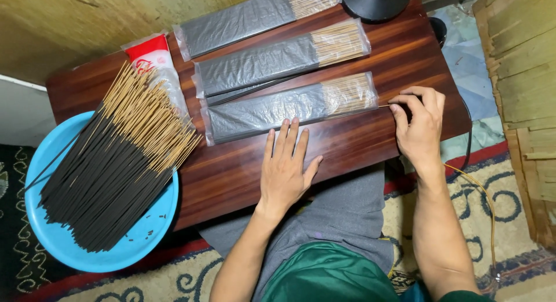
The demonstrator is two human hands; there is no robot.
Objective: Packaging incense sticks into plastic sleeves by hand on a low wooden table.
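My left hand [285,166] lies flat on the dark wooden table [359,145], fingertips touching the near edge of a clear plastic packet of black incense sticks [289,108]. My right hand [420,125] pinches the thin bare end of a stick [384,105] poking out of that packet's right end. Two more filled packets, one [281,58] and another [255,15], lie behind it.
A blue round basin [69,247] at the left holds a large loose heap of incense sticks [116,157]. A red and white bag [153,55] lies behind the heap. A black round base [376,2] stands at the table's far edge. Bamboo slats [521,76] are stacked on the right.
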